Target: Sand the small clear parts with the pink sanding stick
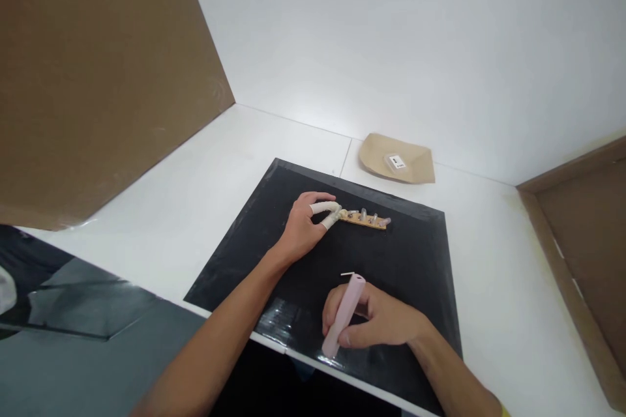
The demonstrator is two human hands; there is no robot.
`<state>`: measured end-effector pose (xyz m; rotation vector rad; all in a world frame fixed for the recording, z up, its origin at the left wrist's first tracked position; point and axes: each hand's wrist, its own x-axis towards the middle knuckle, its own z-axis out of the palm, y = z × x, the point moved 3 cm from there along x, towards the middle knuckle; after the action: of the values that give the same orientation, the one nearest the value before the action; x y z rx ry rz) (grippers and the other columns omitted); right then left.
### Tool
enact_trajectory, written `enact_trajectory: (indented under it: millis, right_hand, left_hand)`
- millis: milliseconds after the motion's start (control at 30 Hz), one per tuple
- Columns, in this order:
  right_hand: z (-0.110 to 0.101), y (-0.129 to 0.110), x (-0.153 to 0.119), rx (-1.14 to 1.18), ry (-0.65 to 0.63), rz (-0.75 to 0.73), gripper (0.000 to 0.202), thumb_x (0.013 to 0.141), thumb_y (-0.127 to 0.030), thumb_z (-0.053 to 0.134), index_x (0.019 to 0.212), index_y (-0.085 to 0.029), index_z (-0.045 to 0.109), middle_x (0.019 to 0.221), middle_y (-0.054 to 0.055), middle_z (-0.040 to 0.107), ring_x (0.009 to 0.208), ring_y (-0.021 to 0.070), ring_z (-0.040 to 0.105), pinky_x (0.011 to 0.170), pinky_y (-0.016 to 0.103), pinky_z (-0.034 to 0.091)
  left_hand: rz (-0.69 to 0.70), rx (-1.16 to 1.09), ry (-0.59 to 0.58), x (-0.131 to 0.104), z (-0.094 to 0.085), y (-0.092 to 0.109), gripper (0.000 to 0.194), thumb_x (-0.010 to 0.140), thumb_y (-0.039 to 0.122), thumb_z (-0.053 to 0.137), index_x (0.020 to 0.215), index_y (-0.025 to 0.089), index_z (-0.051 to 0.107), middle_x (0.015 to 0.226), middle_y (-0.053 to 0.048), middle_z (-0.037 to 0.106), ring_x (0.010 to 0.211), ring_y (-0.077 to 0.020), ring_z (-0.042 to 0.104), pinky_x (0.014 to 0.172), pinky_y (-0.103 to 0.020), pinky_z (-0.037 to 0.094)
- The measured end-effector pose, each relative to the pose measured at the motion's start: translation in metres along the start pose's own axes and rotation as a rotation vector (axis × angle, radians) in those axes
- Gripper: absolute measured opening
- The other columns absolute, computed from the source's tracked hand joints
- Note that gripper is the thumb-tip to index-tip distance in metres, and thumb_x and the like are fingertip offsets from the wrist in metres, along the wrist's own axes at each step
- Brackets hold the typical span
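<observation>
My left hand (306,225), with white finger cots on its thumb and a finger, pinches the left end of a narrow wooden strip (364,221). Several clear false nail tips (362,214) stand along that strip. Whether the fingertips hold the strip itself or a nail tip at its end is hard to see. Lower down, my right hand (374,319) is wrapped round a pink tube-shaped tool (345,316), tilted with its upper end pointing away from me. A thin pale stick (347,273) shows beside that end.
Under both hands lies a black mat (303,273) on the white table (180,189). Behind it rests a brown paper tray (420,166) holding a small labelled clear box (395,162). Brown panels stand at the left (107,78) and right (587,221), with a white wall behind.
</observation>
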<state>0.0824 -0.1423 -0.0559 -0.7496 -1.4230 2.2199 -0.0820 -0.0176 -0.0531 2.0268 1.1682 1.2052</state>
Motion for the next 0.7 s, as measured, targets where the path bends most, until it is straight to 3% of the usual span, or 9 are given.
enact_trajectory:
  millis: [167, 533, 700]
  right_hand:
    - [0.014, -0.002, -0.017, -0.043, 0.346, -0.157, 0.019, 0.091, -0.03, 0.083, 0.106, -0.021, 0.075, 0.101, 0.004, 0.074, 0.091, 0.014, 0.072, 0.085, 0.026, 0.056]
    - [0.033, -0.025, -0.043, -0.002, 0.83, -0.634, 0.015, 0.095, -0.024, 0.079, 0.107, -0.031, 0.076, 0.105, 0.0, 0.075, 0.079, 0.0085, 0.073, 0.074, 0.019, 0.062]
    - [0.052, -0.033, -0.043, -0.091, 0.963, -0.668, 0.019, 0.093, -0.02, 0.08, 0.108, -0.03, 0.075, 0.105, 0.002, 0.074, 0.086, 0.0111, 0.073, 0.079, 0.021, 0.064]
  left_hand:
    - [0.051, -0.017, -0.009, -0.004, 0.0, 0.007, 0.014, 0.094, 0.026, 0.077, 0.108, 0.026, 0.078, 0.123, -0.007, 0.078, 0.119, -0.0259, 0.068, 0.109, -0.051, 0.054]
    - [0.033, -0.084, 0.079, -0.008, -0.008, 0.016, 0.039, 0.092, 0.03, 0.078, 0.13, 0.023, 0.07, 0.134, -0.012, 0.071, 0.127, -0.0252, 0.067, 0.115, -0.048, 0.056]
    - [0.017, -0.058, 0.083, -0.031, -0.017, 0.041, 0.051, 0.092, 0.034, 0.081, 0.139, 0.025, 0.064, 0.14, -0.012, 0.067, 0.131, -0.0268, 0.065, 0.117, -0.049, 0.054]
